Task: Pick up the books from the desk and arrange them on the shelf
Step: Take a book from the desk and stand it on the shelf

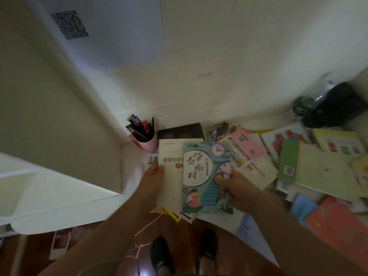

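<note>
Your left hand (154,174) grips the left edge of a cream book (170,176), thumb on the cover. Your right hand (235,186) pinches the right edge of a teal book (203,176), thumb on its cover; that book overlaps the cream one's right side. Your hands are apart, each clamped on its own book, both held above the desk's (131,176) near edge. A few thinner books peek out beneath the pair at the near side.

Just beyond the cream book stands a pink pen cup (146,141), with a dark tray (181,131) to its right. To the right, loose books cover the desk: a pink one (247,144), a green one (310,168), and more at the far right, blurred. A black bag (336,104) sits at the far right corner. The white shelf (49,196) lies to the left.
</note>
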Demonstrator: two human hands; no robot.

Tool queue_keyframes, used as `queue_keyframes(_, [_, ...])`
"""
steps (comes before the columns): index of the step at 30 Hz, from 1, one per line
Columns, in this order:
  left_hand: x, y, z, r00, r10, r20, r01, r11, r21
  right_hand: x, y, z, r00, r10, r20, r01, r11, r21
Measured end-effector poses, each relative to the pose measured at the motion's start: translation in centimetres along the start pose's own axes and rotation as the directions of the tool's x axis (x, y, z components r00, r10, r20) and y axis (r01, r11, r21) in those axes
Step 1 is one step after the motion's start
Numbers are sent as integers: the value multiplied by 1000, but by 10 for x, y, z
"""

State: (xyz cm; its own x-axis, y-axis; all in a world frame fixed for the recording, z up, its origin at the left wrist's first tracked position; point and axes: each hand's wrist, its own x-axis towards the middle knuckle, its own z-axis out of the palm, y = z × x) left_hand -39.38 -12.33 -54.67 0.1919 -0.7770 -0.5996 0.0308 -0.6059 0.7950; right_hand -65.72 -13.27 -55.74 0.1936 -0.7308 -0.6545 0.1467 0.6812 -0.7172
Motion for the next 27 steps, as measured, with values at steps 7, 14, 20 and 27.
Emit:
queue_keyframes(7, [-17,-8,40,960,-145,239,197,957,-215,11,25,25,998,-9,-64,13,998,68])
queue_keyframes(14, [-4,-8,29,960,206,191,-229,968,103,9,5,34,941,-329,-83,307,928,-210])
queue_keyframes(20, [13,-14,33,975,165,152,-183,977,111,26,8,45,956,-285,-72,230,877,-421])
queue_keyframes(27, [4,28,30,988,70,140,-43,981,-190,23,-24,49,946,-294,-134,270,947,-175])
